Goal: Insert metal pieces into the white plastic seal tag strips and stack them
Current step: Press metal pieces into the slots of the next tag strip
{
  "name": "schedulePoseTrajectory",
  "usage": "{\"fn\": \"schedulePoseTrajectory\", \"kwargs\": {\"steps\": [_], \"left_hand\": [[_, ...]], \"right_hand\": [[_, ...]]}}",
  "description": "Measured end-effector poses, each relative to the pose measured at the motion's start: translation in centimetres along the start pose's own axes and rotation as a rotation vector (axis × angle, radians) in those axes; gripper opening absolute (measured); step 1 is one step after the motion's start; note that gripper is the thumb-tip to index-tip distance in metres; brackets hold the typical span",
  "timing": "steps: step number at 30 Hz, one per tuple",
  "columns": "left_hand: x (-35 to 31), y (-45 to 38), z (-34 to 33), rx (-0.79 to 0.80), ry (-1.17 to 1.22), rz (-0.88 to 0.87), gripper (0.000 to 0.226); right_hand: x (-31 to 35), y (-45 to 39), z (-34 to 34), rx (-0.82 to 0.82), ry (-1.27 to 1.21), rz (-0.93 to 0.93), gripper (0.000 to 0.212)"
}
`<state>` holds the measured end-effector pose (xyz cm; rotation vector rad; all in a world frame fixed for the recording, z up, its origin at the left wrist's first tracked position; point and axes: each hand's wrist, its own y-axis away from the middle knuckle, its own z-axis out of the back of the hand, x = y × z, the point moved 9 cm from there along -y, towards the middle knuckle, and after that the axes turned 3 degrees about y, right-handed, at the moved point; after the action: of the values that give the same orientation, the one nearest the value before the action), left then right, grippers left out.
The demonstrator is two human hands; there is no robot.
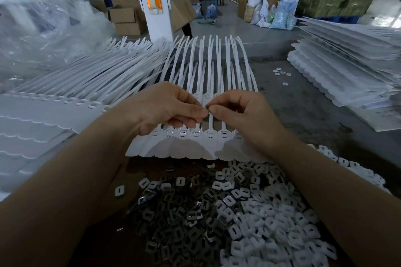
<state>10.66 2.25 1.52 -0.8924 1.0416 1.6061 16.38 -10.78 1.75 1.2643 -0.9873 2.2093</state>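
A white seal tag strip (191, 147) lies flat before me, its tails fanning away and its row of square slots facing up; a few left slots show metal inside. Above that row, my left hand (165, 108) and my right hand (240, 110) meet fingertip to fingertip, pinching a small dark metal piece (207, 108) between them. Nearer to me lies a heap of dark metal pieces (173, 219) beside a heap of white plastic caps (273, 219).
A stack of white strips (43, 119) lies at the left, another stack (351, 67) at the right. A few loose caps (281, 72) sit on the grey table. Clear plastic bags fill the far left; cardboard boxes and sacks stand behind a white post (156, 6).
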Motion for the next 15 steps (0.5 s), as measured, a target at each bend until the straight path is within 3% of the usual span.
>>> {"fn": "schedulePoseTrajectory", "kwargs": {"steps": [11, 13, 15], "left_hand": [[-1.0, -0.2, -0.5, 0.021, -0.193, -0.167, 0.029], [-0.3, -0.3, -1.5, 0.111, -0.342, -0.156, 0.048], [1.0, -0.3, -3.1, 0.232, -0.572, -0.13, 0.081]], "right_hand": [[-0.2, -0.2, -0.3, 0.012, 0.051, -0.032, 0.009], [-0.5, -0.3, 0.4, -0.063, 0.094, -0.051, 0.008], [-1.0, -0.4, 1.3, -0.155, 0.114, -0.081, 0.006]]}}
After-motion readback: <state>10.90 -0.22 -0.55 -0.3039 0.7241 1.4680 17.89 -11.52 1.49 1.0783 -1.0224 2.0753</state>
